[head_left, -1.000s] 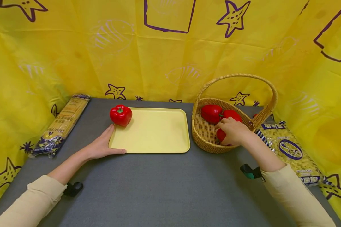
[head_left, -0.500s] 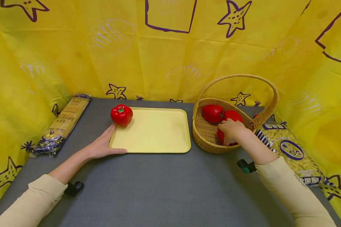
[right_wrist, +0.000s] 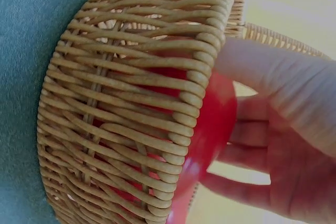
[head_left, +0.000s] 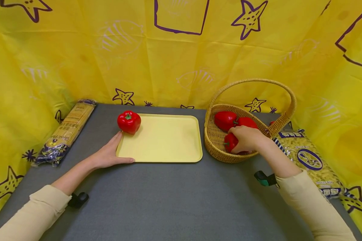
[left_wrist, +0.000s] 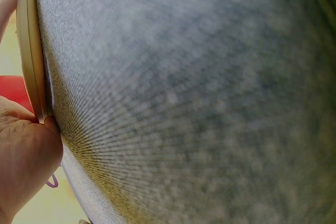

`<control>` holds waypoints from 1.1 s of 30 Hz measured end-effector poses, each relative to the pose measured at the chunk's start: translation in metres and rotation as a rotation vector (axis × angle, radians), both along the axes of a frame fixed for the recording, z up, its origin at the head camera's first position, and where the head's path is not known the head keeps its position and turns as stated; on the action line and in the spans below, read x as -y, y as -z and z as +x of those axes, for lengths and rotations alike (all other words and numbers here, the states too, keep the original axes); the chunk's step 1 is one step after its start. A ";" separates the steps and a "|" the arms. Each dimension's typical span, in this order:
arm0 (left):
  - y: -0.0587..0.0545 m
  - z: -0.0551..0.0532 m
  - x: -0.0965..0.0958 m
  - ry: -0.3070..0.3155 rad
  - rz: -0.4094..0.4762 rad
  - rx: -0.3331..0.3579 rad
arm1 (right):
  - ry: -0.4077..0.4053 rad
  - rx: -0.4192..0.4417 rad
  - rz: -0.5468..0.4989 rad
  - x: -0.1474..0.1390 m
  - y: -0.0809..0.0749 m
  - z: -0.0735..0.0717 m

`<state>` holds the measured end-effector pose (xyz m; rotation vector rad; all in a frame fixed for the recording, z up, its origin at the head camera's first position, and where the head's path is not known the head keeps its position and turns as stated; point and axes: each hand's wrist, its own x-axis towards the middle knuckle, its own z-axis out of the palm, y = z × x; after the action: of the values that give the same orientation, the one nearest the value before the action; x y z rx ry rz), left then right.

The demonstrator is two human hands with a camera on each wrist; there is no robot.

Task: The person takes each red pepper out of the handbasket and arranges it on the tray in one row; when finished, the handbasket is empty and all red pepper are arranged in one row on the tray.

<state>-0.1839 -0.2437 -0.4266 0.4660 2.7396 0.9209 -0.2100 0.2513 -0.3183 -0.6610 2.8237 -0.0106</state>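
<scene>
In the head view my left hand point(head_left: 108, 154) is spread round the tray's near left corner, fingers along its left side and thumb along its front edge. This pale yellow tray point(head_left: 166, 140) carries a glossy red bell pepper point(head_left: 129, 122) at its far left corner. My right hand point(head_left: 248, 139) reaches into the wicker basket point(head_left: 220, 155) and grips a red bell pepper point(head_left: 230, 143), its green stem facing left. Two more red bell peppers point(head_left: 224, 120) lie behind it there. In the right wrist view, fingers point(right_wrist: 252, 129) curl round the held pepper point(right_wrist: 212, 124), partly hidden by the basket's wall.
The basket's tall handle point(head_left: 253, 80) arches over it. A bag of pasta point(head_left: 310, 160) lies to its right, partly behind my right forearm. On the far left is a long pack of noodles point(head_left: 67, 130). Yellow patterned cloth point(head_left: 169, 67) hangs round the grey table point(head_left: 169, 201).
In the basket, the pepper under my right hand has turned and shifted slightly left, its stem now showing clearly. My right hand has changed its hold on it. The left hand and tray stay put.
</scene>
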 end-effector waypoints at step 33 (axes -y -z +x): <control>0.002 -0.001 0.001 -0.010 0.002 0.019 | 0.055 -0.114 -0.436 -0.007 0.023 0.010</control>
<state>-0.1846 -0.2450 -0.4289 0.4425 2.7264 0.9255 -0.2000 0.2584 -0.3412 -0.6867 2.9713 -0.6319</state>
